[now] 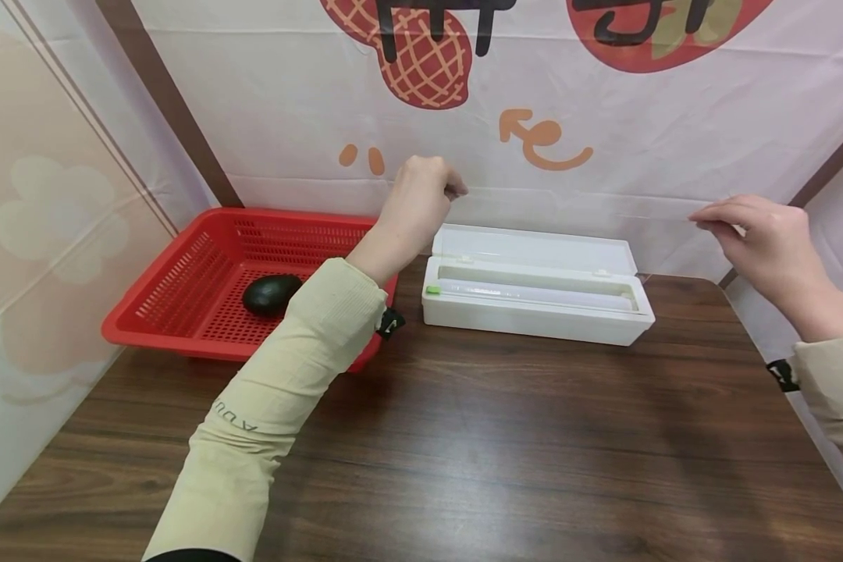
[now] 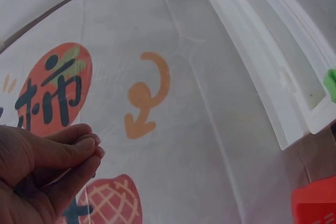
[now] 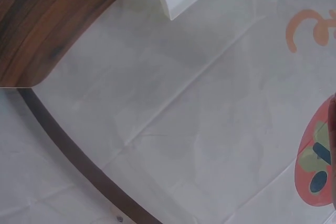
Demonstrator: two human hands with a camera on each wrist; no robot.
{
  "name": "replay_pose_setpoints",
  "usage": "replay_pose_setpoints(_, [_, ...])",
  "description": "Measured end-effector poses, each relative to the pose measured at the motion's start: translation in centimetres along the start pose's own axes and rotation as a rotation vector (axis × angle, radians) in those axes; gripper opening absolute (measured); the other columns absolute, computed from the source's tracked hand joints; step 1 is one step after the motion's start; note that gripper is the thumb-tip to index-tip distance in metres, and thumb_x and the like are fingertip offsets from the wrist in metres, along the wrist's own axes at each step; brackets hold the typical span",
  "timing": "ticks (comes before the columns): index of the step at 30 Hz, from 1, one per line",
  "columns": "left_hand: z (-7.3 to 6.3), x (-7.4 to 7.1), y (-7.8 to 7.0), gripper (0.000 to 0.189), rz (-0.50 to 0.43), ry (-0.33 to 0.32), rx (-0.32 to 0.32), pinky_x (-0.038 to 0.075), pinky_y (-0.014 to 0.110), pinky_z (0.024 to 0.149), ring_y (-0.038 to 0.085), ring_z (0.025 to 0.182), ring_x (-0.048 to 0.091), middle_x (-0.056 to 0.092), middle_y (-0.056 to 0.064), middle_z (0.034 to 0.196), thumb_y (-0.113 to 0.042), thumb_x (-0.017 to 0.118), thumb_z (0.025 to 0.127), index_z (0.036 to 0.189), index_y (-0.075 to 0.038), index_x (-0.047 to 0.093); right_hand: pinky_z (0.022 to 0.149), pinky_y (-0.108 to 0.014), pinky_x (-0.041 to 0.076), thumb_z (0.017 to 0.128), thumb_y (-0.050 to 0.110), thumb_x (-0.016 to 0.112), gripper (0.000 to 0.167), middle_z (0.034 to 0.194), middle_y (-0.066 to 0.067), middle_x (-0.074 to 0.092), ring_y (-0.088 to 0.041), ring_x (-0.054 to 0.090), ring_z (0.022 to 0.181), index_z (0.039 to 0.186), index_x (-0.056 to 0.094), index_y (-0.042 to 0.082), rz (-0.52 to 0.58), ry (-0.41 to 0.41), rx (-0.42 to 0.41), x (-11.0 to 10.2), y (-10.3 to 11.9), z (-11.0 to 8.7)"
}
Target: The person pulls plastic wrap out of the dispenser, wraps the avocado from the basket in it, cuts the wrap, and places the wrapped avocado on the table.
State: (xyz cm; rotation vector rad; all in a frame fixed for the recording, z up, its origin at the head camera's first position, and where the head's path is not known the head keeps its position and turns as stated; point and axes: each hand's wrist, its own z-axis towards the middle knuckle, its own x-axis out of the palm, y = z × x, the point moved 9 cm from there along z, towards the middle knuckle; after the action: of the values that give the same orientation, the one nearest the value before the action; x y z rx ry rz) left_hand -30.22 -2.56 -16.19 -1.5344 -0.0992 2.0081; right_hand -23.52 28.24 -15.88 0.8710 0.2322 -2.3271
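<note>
Both hands are raised apart at about the same height above an open white cling film box point(image 1: 534, 312). My left hand point(image 1: 421, 195) pinches with thumb and fingertips together, as the left wrist view also shows. On the far right, my right hand point(image 1: 766, 242) pinches too; only a sliver of it enters the right wrist view. Between them stretches a nearly invisible sheet of clear cling film point(image 1: 646, 218), told by faint creases and glints. Inside the box lies a film roll point(image 1: 534, 294), with a green slider point(image 1: 432, 289) at the left end. The lid point(image 1: 534, 248) leans back.
A red plastic basket point(image 1: 183, 343) stands left of the box, partly behind the left forearm. In it lies a dark, glossy oval object point(image 1: 270, 295), like an avocado or small eggplant. A printed cloth point(image 1: 288, 117) hangs behind the dark wooden table point(image 1: 499, 437).
</note>
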Motion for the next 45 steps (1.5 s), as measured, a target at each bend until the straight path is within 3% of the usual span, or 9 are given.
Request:
replay_pose_setpoints(11, [0.1,-0.4,-0.1,0.023,0.004,-0.001,-0.007,0.047,0.025,0.082,0.014,0.094,0.059,0.068,0.004,0.099,0.000,0.052,0.089,0.098,-0.009,0.072,0.077,0.002,0.024,0.071,-0.019,0.064,0.020,0.078,-0.018,0.065,0.030,0.032,0.089,0.082,0.070,-0.003,-0.027,0.019,0.011,-0.4,0.1,0.5])
replay_pose_setpoints(16, [0.1,-0.7,-0.3,0.023,0.009,-0.008,-0.005,0.047,0.025,0.081,0.013,0.093,0.059,0.068,0.003,0.099,-0.001,0.053,0.089,0.098,-0.009,0.072,0.078,0.003,0.025,0.074,-0.017,0.062,0.019,0.079,-0.018,0.066,0.027,0.037,0.087,0.083,0.070,-0.002,-0.035,0.027,0.007,-0.6,0.1,0.7])
replay_pose_setpoints(20, [0.1,-0.9,-0.3,0.023,0.008,-0.008,-0.012,0.047,0.024,0.080,0.013,0.093,0.059,0.068,0.003,0.099,-0.002,0.053,0.089,0.098,-0.010,0.072,0.077,0.003,0.023,0.071,-0.020,0.062,0.021,0.078,-0.019,0.065,0.031,0.031,0.088,0.083,0.069,-0.004,-0.058,0.038,0.011,-0.7,0.3,0.9])
replay_pose_setpoints(32, [0.0,-1.7,-0.5,0.023,0.003,-0.032,0.004,0.047,0.023,0.080,0.012,0.092,0.059,0.068,0.003,0.098,0.000,0.053,0.088,0.097,-0.009,0.073,0.076,0.003,0.023,0.072,-0.020,0.062,0.020,0.076,-0.019,0.065,0.029,0.032,0.087,0.080,0.069,-0.004,-0.057,0.020,0.001,-1.1,0.5,1.4])
replay_pose_setpoints(38, [-0.1,-1.8,-0.5,0.023,-0.013,-0.032,-0.004,0.047,0.022,0.079,0.012,0.093,0.058,0.068,0.003,0.099,-0.001,0.053,0.089,0.098,-0.009,0.072,0.076,0.004,0.021,0.073,-0.019,0.062,0.020,0.078,-0.019,0.065,0.029,0.028,0.088,0.083,0.069,-0.004,-0.098,0.050,0.012,-1.2,0.6,1.6])
replay_pose_setpoints(41, [-0.1,-2.0,-0.5,0.023,-0.024,-0.033,-0.007,0.047,0.022,0.079,0.011,0.093,0.058,0.068,0.003,0.099,-0.001,0.053,0.089,0.098,-0.009,0.072,0.076,0.004,0.021,0.074,-0.018,0.061,0.020,0.079,-0.019,0.065,0.015,0.043,0.082,0.085,0.069,-0.004,-0.122,0.070,0.017,-1.2,0.8,1.7])
replay_pose_setpoints(45, [-0.2,-2.1,-0.5,0.023,-0.039,-0.032,-0.011,0.047,0.021,0.077,0.011,0.091,0.057,0.068,0.003,0.099,-0.001,0.052,0.089,0.098,-0.009,0.072,0.075,0.003,0.022,0.074,-0.018,0.061,0.019,0.079,-0.019,0.065,0.015,0.044,0.081,0.085,0.069,-0.004,-0.120,0.068,0.019,-1.4,0.8,1.8])
